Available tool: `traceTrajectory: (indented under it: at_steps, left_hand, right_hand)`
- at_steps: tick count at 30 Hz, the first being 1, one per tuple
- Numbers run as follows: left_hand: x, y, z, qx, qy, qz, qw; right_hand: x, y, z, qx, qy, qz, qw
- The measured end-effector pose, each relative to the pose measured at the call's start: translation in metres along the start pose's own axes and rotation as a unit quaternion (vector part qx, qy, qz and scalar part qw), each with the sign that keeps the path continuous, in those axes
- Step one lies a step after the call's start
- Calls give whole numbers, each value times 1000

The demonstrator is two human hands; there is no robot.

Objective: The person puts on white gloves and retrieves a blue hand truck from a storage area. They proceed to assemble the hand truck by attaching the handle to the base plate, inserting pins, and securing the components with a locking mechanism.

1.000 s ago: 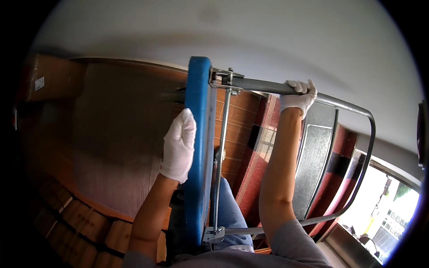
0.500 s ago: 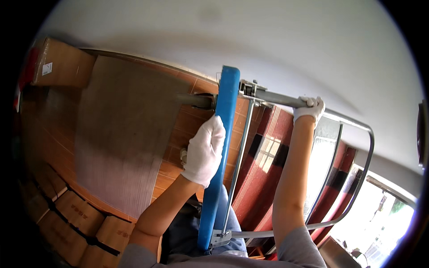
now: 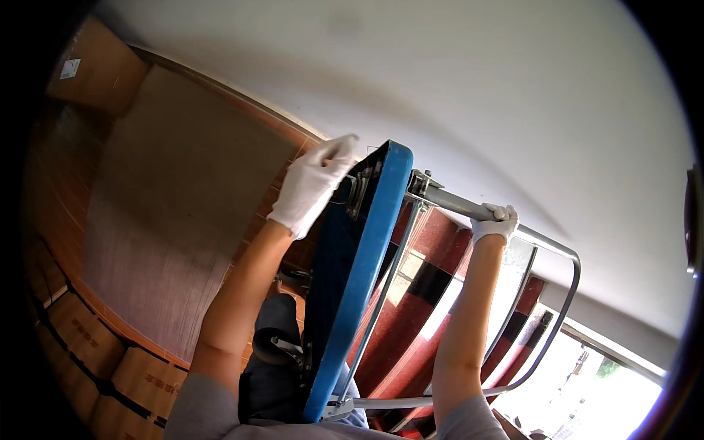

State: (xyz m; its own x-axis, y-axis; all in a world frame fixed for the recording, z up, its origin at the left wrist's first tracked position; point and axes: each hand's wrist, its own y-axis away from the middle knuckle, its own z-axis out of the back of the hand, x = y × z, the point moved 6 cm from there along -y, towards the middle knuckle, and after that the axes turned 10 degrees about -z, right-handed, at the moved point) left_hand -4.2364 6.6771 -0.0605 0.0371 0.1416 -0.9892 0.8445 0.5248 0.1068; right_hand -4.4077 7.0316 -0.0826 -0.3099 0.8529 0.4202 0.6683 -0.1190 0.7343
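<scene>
A platform trolley with a blue deck (image 3: 372,257) stands tipped on its side in front of me, its underside facing left. My right hand (image 3: 495,224), in a white glove, wraps round the grey tubular handle (image 3: 455,203) near the wall. The left hand (image 3: 314,187), also gloved, is raised beside the deck's far end, next to a caster there that it partly hides. Its fingers reach out with a gap at the thumb, and nothing shows in them. A nearer caster (image 3: 275,346) sits by my dark-clothed leg.
A pale wall (image 3: 513,95) runs along the far side. Dark red and black steps (image 3: 433,286) lie to the right, under the handle. Cardboard boxes (image 3: 81,330) line the lower left, another carton (image 3: 103,70) stands far left, and a brown mat (image 3: 183,191) covers the floor.
My left hand has let go of the blue deck's edge and moved up toward its far end. The deck has tilted, showing its underside and casters. My right hand still grips the handle.
</scene>
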Motion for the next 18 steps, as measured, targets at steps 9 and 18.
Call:
traceTrajectory:
  at_steps: [9, 18]
  left_hand:
    - [-2, -5, -35, 80, -105, 95, 987]
    - [28, 4, -49, 37, -39, 108, 993]
  right_hand:
    - [8, -9, 12, -18, 21, 23, 999]
    - [5, -11, 14, -59, 25, 129, 990]
